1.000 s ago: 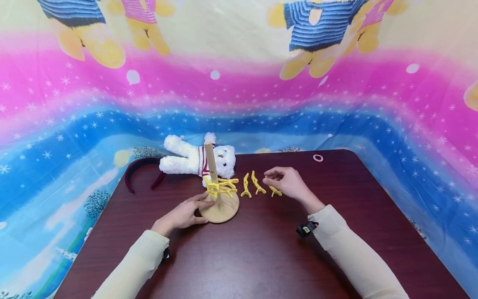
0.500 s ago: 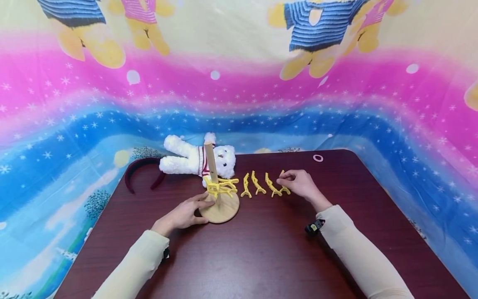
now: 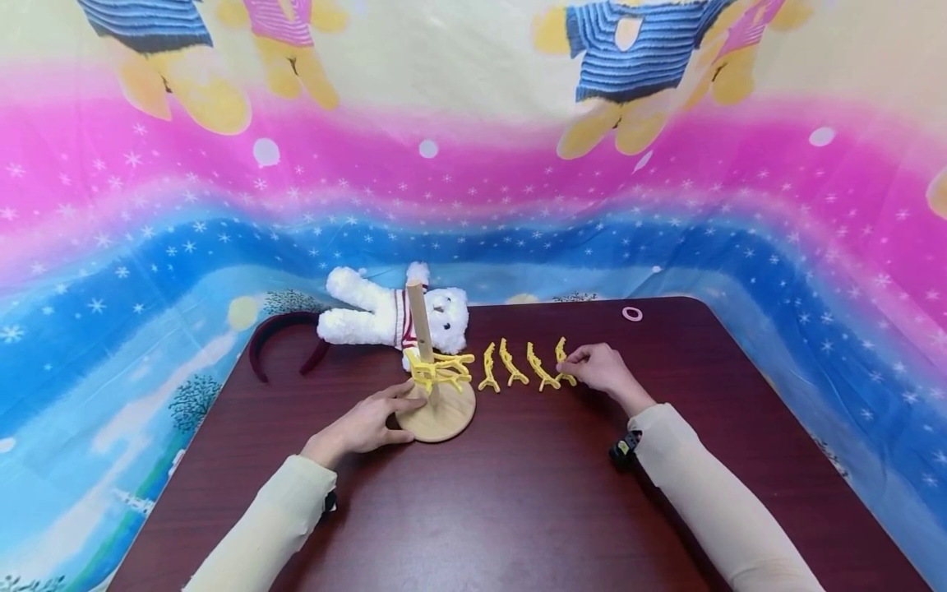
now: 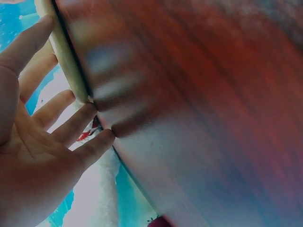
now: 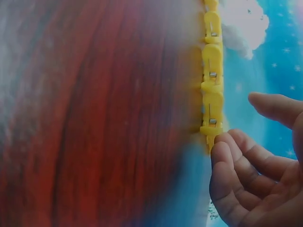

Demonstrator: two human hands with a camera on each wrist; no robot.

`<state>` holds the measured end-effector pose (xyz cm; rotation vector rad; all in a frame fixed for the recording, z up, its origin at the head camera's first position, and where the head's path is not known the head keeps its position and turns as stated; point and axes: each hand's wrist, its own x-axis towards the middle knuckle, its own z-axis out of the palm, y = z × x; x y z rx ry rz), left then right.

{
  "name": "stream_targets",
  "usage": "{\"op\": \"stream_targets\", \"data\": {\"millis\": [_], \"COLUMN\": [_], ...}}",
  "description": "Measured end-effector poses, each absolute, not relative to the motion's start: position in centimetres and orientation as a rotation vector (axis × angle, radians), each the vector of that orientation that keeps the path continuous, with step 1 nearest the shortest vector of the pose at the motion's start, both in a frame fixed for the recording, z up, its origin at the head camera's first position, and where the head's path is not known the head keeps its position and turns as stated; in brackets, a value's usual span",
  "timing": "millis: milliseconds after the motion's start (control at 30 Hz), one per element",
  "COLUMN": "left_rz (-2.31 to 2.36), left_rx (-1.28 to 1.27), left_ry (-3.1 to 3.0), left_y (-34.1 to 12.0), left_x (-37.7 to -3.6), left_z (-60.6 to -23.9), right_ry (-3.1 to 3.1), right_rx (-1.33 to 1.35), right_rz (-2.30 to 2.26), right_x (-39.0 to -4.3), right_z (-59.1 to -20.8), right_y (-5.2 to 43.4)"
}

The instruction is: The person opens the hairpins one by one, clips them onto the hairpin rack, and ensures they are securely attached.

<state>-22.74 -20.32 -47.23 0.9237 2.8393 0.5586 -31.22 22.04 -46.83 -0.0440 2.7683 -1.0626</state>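
A wooden stand with a round base (image 3: 444, 418) and an upright post (image 3: 419, 316) carries a cluster of yellow clips (image 3: 438, 370) low on the post. My left hand (image 3: 381, 415) rests flat against the base's left edge, with straight fingers touching the wooden base rim (image 4: 66, 56). Several more yellow clips (image 3: 512, 366) lie in a row on the table right of the stand. My right hand (image 3: 584, 363) is at the rightmost clip (image 3: 562, 362). Its loosely curled fingertips (image 5: 222, 149) touch the end of that clip (image 5: 210, 127), and the thumb stands apart.
A white plush bear (image 3: 385, 312) lies behind the stand, with a dark red headband (image 3: 274, 337) to its left. A small pink ring (image 3: 632, 313) sits near the far right edge of the dark wooden table (image 3: 518, 510). A colourful cloth hangs all around.
My right hand moved right along the row and set down two more yellow clips, making the row longer. The left hand and the stand stayed still.
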Motion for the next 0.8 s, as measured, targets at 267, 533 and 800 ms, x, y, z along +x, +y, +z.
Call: {"op": "stream_targets", "data": {"millis": [267, 533, 800], "left_rz": [0.566, 0.564, 0.562], "left_rx": [0.923, 0.913, 0.923], "left_ry": [2.838, 2.831, 2.839], "left_y": [-20.3, -20.3, -20.3], "left_x": [-22.7, -22.6, -22.7], "left_z": [-47.2, -47.2, -47.2], "right_ry": [2.818, 2.83, 2.854], "right_rx": [-0.037, -0.008, 0.027], "right_rz": [-0.865, -0.798, -0.766], "right_x": [-31.8, -31.9, -31.4], "right_z": [-47.2, -47.1, -46.8], "right_y": [21.9, 22.5, 23.9]}}
